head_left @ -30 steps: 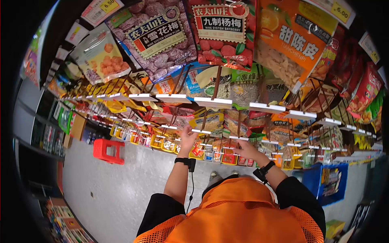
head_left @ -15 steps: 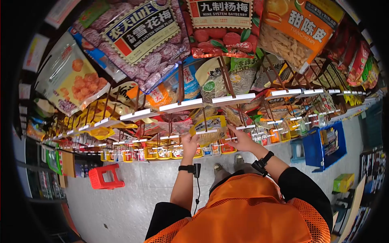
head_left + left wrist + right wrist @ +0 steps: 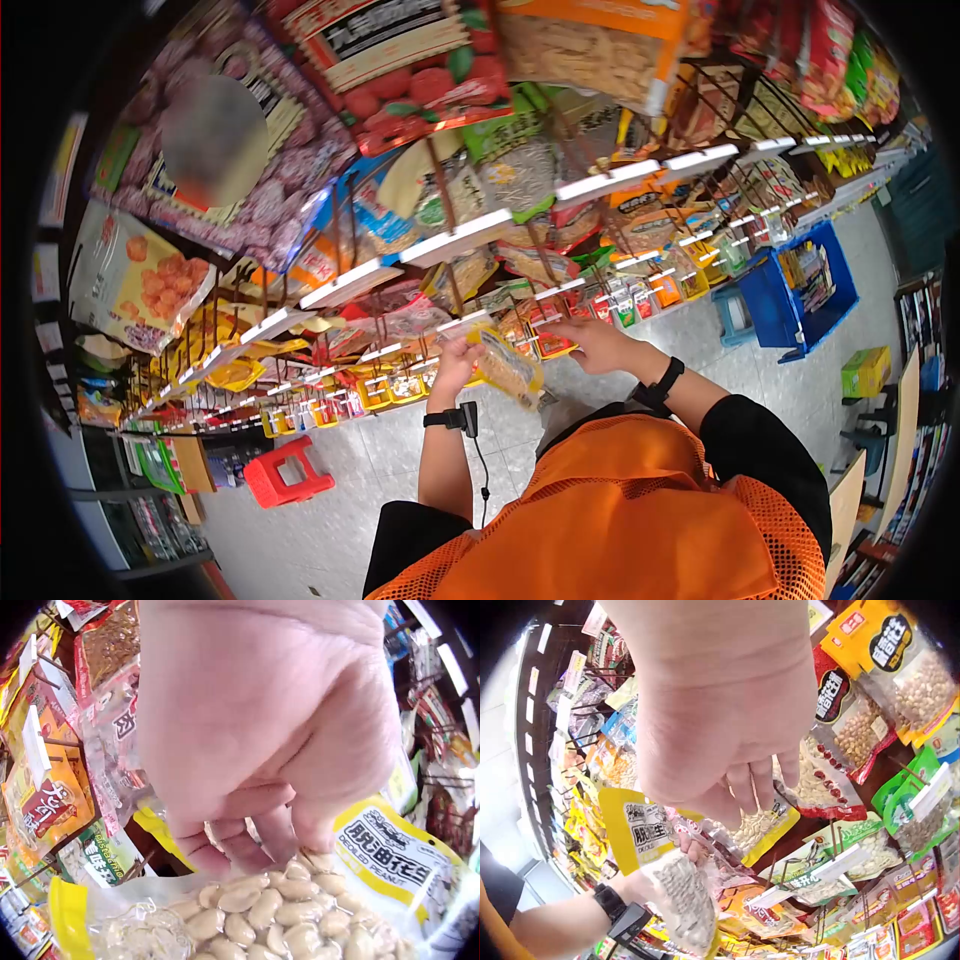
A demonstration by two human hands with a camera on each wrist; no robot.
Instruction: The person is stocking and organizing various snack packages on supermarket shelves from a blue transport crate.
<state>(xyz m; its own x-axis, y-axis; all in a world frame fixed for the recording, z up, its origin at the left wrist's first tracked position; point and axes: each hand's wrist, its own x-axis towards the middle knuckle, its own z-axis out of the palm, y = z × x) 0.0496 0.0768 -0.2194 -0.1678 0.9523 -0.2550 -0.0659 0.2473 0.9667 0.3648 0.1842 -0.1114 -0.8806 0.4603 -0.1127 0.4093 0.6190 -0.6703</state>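
Observation:
My left hand (image 3: 455,368) pinches a clear bag of peanuts with yellow ends (image 3: 508,370) by its edge, and the bag hangs tilted between my hands. In the left wrist view, the curled fingers and thumb of my left hand (image 3: 262,742) meet the peanut bag (image 3: 262,915). To the right of the bag is my right hand (image 3: 605,348), its fingers relaxed and nothing held. In the right wrist view, my right hand (image 3: 727,735) hangs before packs on hooks, above the held bag (image 3: 682,900); its fingertips are close to a yellow-edged nut pack (image 3: 754,829).
Rows of snack bags hang on hooks with white label strips (image 3: 455,238). Large dried-fruit pouches (image 3: 400,70) hang above. On the floor stand a red stool (image 3: 287,472) at the left and a blue bin (image 3: 805,290) at the right.
The peanut bag, earlier upright between both hands, is now tilted down to the right in my left hand. My right hand has come away from its edge. The head view has turned.

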